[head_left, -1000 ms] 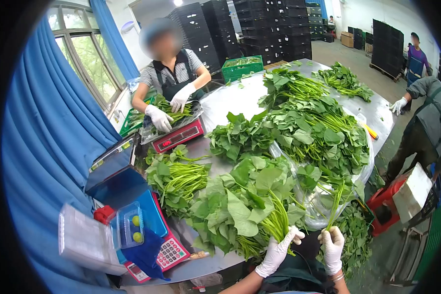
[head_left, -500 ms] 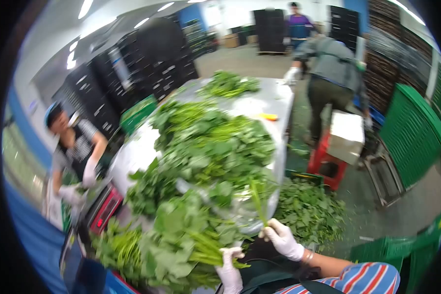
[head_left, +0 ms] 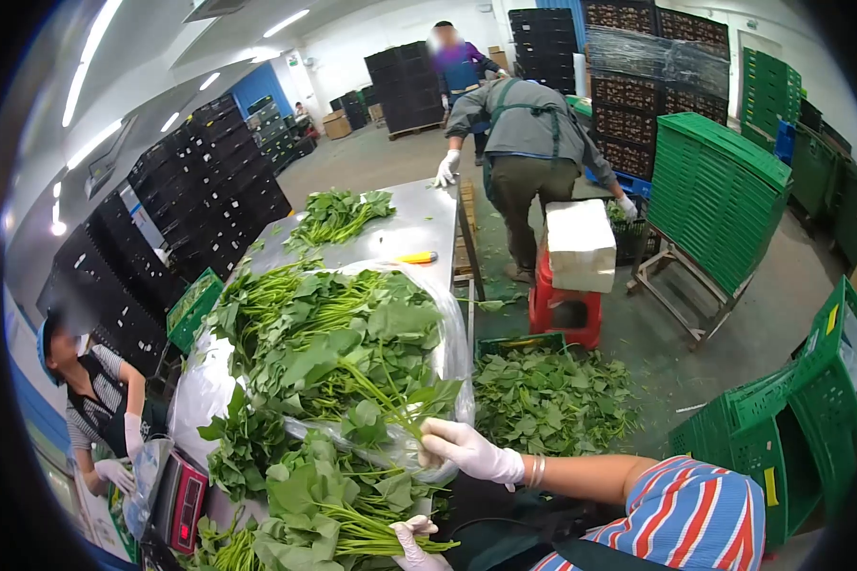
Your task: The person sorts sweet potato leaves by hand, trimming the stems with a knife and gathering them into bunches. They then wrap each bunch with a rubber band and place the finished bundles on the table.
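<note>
White-gloved, my right hand pinches the thin ends of a few leafy stems over the table's near right side. Lower down, my left hand is closed round the stem ends of a bunch of leafy greens, whose leaves point left. In front of both hands lies a big heap of leafy greens on clear plastic film. To the left of the bunch, a red scale stands at the table edge.
A metal table carries a smaller greens pile and a yellow-orange knife. Greens fill a crate and floor area at right. Green crates stand nearby, beyond a red stool. Co-workers stand left and at the far end.
My view has swung to the right. My right hand has moved left and forward with its stems, which now lean over the heap. The left hand still grips its bunch.
</note>
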The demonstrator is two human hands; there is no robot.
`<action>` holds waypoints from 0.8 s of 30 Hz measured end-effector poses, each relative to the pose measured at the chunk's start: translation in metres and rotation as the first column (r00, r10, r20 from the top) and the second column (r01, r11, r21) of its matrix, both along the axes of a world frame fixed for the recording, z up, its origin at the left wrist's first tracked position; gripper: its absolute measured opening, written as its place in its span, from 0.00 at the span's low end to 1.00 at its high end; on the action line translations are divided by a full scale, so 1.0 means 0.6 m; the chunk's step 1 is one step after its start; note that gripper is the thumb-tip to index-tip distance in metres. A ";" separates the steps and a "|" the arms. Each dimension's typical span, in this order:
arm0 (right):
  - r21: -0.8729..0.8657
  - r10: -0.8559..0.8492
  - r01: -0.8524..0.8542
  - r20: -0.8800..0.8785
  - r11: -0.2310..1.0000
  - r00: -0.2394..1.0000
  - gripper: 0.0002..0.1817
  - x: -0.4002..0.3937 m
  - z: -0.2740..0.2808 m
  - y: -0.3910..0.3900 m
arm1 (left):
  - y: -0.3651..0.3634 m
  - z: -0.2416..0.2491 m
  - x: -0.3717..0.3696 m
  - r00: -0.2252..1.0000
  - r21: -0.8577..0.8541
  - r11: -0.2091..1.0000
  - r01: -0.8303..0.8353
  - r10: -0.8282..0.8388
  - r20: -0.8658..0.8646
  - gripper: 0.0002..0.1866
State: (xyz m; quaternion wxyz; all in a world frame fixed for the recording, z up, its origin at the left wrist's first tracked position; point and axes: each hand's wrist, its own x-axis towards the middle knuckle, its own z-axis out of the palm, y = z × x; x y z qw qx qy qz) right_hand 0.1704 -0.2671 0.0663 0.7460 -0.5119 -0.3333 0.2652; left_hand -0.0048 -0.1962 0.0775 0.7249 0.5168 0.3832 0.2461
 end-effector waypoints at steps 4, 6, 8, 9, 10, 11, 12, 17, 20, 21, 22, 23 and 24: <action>0.104 -0.029 0.030 -0.015 0.994 0.999 0.11 0.022 0.037 0.011 | 0.001 -0.011 -0.002 0.998 0.154 0.986 0.063 -0.062 -0.010 0.17; 0.116 -0.009 0.011 -0.021 0.993 1.000 0.11 0.024 0.054 0.008 | 0.002 -0.004 0.001 1.000 -0.021 1.000 0.010 -0.010 0.016 0.17; 0.070 -0.058 0.055 0.053 0.996 0.997 0.11 0.020 0.043 0.008 | 0.007 -0.026 -0.008 0.991 0.254 0.958 0.136 -0.135 -0.020 0.12; 0.059 -0.050 0.047 0.055 0.997 0.997 0.11 0.015 0.024 0.010 | 0.008 -0.028 -0.009 0.988 0.303 0.941 0.151 -0.150 -0.029 0.14; 0.050 -0.041 0.039 0.057 0.998 0.998 0.12 0.005 0.008 0.012 | 0.010 -0.029 -0.010 0.986 0.351 0.922 0.166 -0.163 -0.038 0.17; -0.009 0.011 -0.011 0.060 1.000 0.998 0.12 -0.011 -0.004 0.007 | 0.013 -0.040 -0.010 0.988 0.336 0.930 0.151 -0.152 -0.025 0.18; -0.069 0.063 -0.059 0.059 0.996 0.996 0.12 -0.027 -0.009 -0.001 | 0.013 -0.039 -0.010 0.987 0.320 0.934 0.158 -0.151 -0.045 0.18; -0.116 0.216 -0.199 0.153 0.973 0.964 0.12 -0.075 -0.051 -0.013 | 0.011 -0.033 -0.006 0.975 0.400 0.889 0.222 -0.195 -0.106 0.14; -0.151 0.226 -0.201 0.178 0.968 0.958 0.13 -0.077 -0.054 -0.020 | 0.017 -0.034 0.003 0.992 -0.043 0.991 0.127 -0.127 -0.011 0.12; -0.126 0.202 -0.181 0.183 0.975 0.962 0.12 -0.072 -0.048 -0.017 | 0.012 -0.037 0.001 0.985 0.139 0.976 0.170 -0.166 -0.034 0.11; -0.098 0.178 -0.162 0.189 0.982 0.966 0.12 -0.067 -0.039 -0.012 | 0.010 -0.037 0.002 0.985 0.139 0.975 0.171 -0.168 -0.033 0.11; -0.082 0.181 -0.175 0.072 0.981 0.981 0.12 -0.056 -0.027 -0.009 | 0.009 -0.034 0.001 0.983 0.259 0.949 0.182 -0.168 -0.078 0.10; -0.097 0.107 -0.091 0.177 0.991 0.978 0.12 -0.036 -0.008 -0.005 | 0.008 -0.028 -0.002 0.978 0.374 0.905 0.203 -0.167 -0.128 0.10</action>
